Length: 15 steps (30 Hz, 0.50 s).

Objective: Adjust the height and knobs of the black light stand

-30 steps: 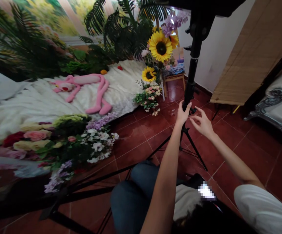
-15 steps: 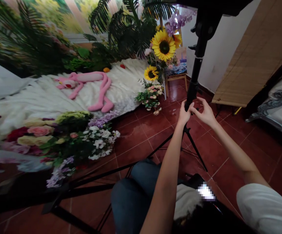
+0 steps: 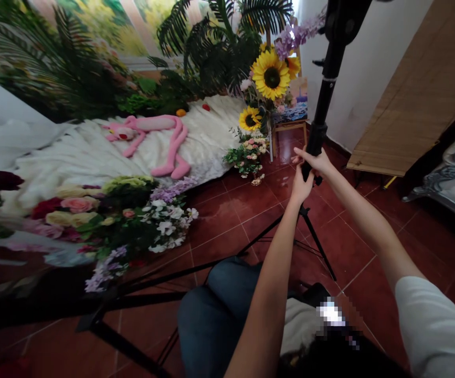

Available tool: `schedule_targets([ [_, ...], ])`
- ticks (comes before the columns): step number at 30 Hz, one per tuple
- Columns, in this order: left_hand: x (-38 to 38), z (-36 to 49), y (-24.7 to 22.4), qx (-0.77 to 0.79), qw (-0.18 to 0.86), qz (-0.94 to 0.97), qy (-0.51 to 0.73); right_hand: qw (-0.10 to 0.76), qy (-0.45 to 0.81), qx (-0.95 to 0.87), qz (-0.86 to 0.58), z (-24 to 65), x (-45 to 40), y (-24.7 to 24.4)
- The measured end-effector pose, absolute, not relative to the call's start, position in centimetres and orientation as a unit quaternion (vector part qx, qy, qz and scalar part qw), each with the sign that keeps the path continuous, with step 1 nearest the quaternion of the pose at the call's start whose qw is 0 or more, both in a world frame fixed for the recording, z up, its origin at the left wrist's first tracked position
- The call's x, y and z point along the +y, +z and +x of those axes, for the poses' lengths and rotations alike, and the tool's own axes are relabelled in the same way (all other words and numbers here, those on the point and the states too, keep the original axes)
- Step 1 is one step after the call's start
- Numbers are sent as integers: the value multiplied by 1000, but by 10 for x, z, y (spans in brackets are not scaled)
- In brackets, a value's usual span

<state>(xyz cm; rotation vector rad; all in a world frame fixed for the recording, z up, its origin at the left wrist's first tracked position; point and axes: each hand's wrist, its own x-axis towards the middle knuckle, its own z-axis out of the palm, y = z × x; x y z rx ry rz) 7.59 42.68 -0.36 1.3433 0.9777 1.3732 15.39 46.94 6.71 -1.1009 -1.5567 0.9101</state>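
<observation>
A black light-stand pole (image 3: 322, 105) rises through the view, right of centre. My left hand (image 3: 302, 186) is wrapped around its lower section. My right hand (image 3: 314, 160) grips the pole just above my left hand, with its fingers reaching across to the far side. The top of the stand runs out of the frame, and its head is hidden. The stand's black tripod legs (image 3: 317, 241) spread out on the floor below my hands.
Red glossy floor tiles (image 3: 227, 215) surround the stand. To the left lie a flower arrangement (image 3: 125, 220) and a white fur drape (image 3: 93, 152) with a pink plush panther (image 3: 148, 126). Sunflowers (image 3: 270, 76) stand behind. A bamboo blind (image 3: 400, 94) hangs at right. My jeans-covered knees (image 3: 219, 310) are below.
My right hand has moved from beside the pole to closing around it above my left hand. The whole scene has shifted slightly right in view.
</observation>
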Motion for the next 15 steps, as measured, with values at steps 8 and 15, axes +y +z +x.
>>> schedule_targets([
  [8, 422, 79, 3, 409, 464, 545, 567, 582, 273, -625, -443, 141, 485, 98],
  [15, 422, 79, 1, 414, 453, 554, 562, 582, 290, -656, -383, 151, 504, 140],
])
